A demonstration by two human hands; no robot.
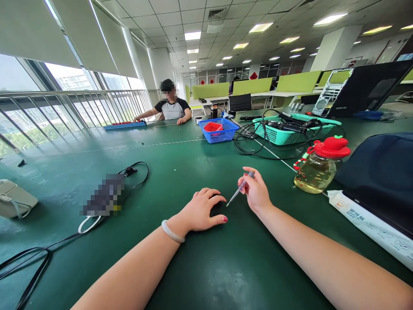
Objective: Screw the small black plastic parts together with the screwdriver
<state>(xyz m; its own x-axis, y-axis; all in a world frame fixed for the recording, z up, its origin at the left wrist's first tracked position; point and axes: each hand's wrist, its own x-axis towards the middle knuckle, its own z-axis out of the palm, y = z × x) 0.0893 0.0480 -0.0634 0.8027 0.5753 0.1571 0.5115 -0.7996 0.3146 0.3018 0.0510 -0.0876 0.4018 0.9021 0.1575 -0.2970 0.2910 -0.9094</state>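
My right hand (257,189) grips a slim screwdriver (239,189) by its clear handle, with the metal shaft slanting down to the left. The tip points at the green tabletop (200,267), near the fingers of my left hand (202,209). That left hand lies low over the table, palm down, thumb and fingers apart. Between them is a dark patch; I cannot tell whether it is a small black thing or shadow. A pale bangle (173,232) circles the left wrist.
Left of my arms lie a blurred dark device (105,194) with cables and a beige case (16,199). To the right stand a red-lidded jar (316,172), a wipes pack (371,224) and a dark bag (380,168). Beyond are a blue basket (219,135), a cable-filled green basket (280,135) and a seated person (172,107).
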